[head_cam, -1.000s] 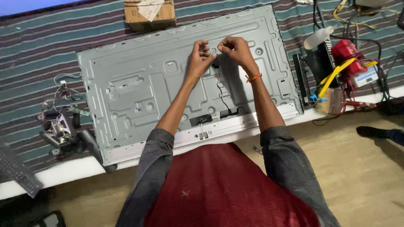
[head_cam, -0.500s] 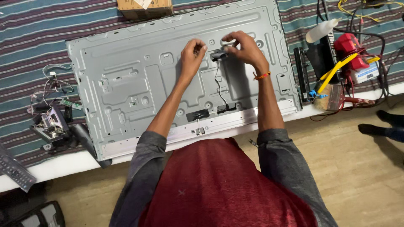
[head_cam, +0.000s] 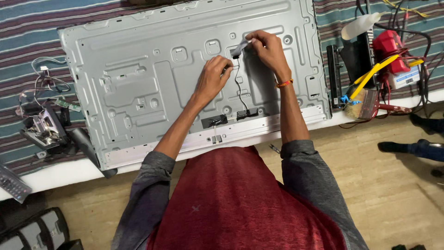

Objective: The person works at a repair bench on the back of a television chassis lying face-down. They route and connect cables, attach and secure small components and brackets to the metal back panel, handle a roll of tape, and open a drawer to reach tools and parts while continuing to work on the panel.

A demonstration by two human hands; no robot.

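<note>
Ribbon cable (head_cam: 240,47), flat and grey, lies on the upper middle of the grey metal back panel (head_cam: 138,78) on the table (head_cam: 69,169). Left hand (head_cam: 213,78) presses pinched fingertips just below and left of it; right hand (head_cam: 267,48) pinches its upper end, nearer. Its long axis slants down-left. Far right sits a red box (head_cam: 387,46).

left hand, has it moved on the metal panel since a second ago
Yes. The left hand has dropped away from the right hand, nearer the metal panel's bottom edge.
</note>
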